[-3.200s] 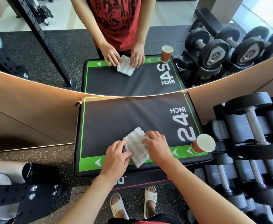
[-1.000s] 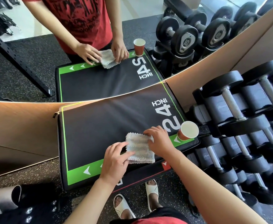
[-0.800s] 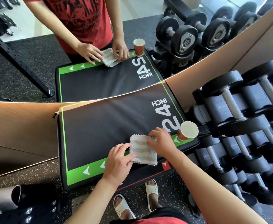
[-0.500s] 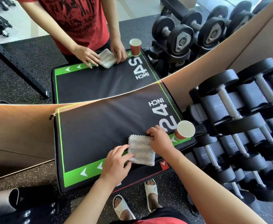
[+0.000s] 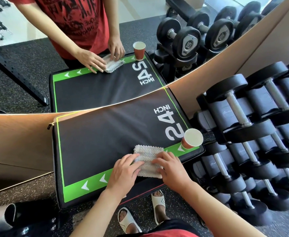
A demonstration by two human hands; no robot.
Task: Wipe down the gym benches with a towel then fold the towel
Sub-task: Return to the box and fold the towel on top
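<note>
Both hands lie on the towel (image 5: 148, 160), fingers fairly flat on top of it rather than wrapped round it. The left hand (image 5: 123, 171) covers the towel's near left part, its fingertips reaching onto the cloth. The right hand (image 5: 170, 166) presses down on the near right part, fingers bent a little at the knuckles, and neither grip closes round anything that I can see.

The towel is a small pale, nubbly cloth with a zigzag edge, folded into a rough rectangle. It sits flat at the near edge of the black padded tabletop (image 5: 106, 137), partly over the green border strip (image 5: 92, 181) with its white arrows. Large white figures reading "24 INCH" (image 5: 169, 124) run along the right side of the pad.

A paper cup (image 5: 191, 139), red outside and pale inside, stands at the near right corner, just beside the towel but apart from it. Racked black dumbbells (image 5: 242, 127) fill the right side of the room. A mirror (image 5: 106, 40) behind the pad repeats the whole arrangement. Below, white sandals (image 5: 158, 203) stand on the speckled floor (image 5: 20, 190).
</note>
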